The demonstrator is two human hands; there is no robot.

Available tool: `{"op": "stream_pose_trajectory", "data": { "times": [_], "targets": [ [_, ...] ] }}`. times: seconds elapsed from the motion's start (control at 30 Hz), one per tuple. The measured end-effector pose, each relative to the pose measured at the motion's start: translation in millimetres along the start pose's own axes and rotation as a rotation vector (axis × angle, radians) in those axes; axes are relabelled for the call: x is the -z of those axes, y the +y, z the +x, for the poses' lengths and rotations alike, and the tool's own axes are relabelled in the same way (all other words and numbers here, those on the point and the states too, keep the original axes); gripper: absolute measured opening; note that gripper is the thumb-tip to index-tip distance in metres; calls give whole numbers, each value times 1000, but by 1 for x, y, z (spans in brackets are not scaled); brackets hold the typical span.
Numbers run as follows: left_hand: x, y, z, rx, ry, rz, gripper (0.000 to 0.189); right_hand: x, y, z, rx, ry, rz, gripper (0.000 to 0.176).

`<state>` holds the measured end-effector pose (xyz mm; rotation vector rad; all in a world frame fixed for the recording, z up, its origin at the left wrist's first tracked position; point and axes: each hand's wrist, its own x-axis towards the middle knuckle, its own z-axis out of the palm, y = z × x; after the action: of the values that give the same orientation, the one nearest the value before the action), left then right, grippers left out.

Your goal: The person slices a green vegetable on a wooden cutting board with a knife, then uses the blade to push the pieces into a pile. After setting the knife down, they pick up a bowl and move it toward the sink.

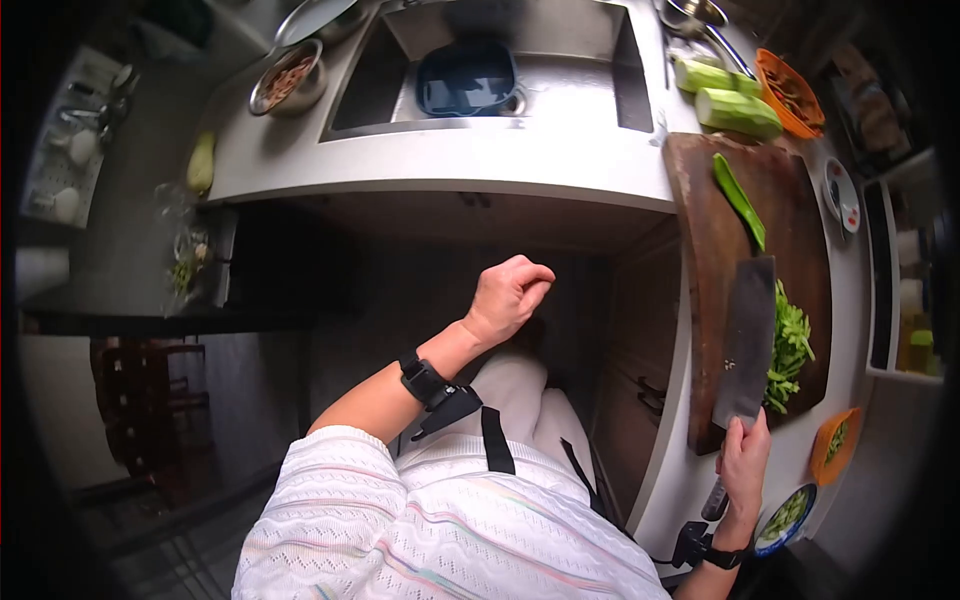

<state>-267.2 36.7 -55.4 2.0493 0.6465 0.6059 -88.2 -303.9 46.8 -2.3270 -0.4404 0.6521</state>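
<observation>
My right hand (745,460) is wrapped round the handle of a cleaver (750,335). Its broad blade lies over the wooden cutting board (708,300), with a few small pale bits stuck to the flat. Along the blade's right side is a heap of sliced green pepper (790,350), touching or very near it. Past the blade's far end rests a long green pepper (738,200), uncut as far as I see. My left hand (510,300) hangs in front of my body, away from the counter, its fingers curled in and nothing visible in them.
Beyond the board lie thick pale-green vegetable pieces (738,112) and an orange basket (790,92). An orange bowl (835,445) and a blue-rimmed plate (785,522) stand right of my hand. A blue basin (465,80) sits in the sink (570,85); a metal bowl (290,80) is left.
</observation>
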Motion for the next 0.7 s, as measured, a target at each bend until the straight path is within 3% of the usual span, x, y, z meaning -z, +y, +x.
{"op": "stream_pose_trajectory", "data": {
  "times": [0.07,0.27,0.4,0.5,0.57,0.7],
  "targets": [
    [40,-25,-16,81,122,53,9,-3,-16,-2,-70,-23,95,14],
    [192,-96,-57,157,556,389,8,-6,2,6,30,4,18,15],
    [322,-141,-92,219,781,610,8,2,41,23,27,68,-9,12],
    [425,-163,-121,369,901,810,10,10,59,31,10,116,-56,13],
    [491,-185,-139,356,993,958,11,15,72,34,40,126,-54,15],
    [608,-221,-168,642,952,1195,26,-2,39,18,41,157,-39,24]
  ]
}}
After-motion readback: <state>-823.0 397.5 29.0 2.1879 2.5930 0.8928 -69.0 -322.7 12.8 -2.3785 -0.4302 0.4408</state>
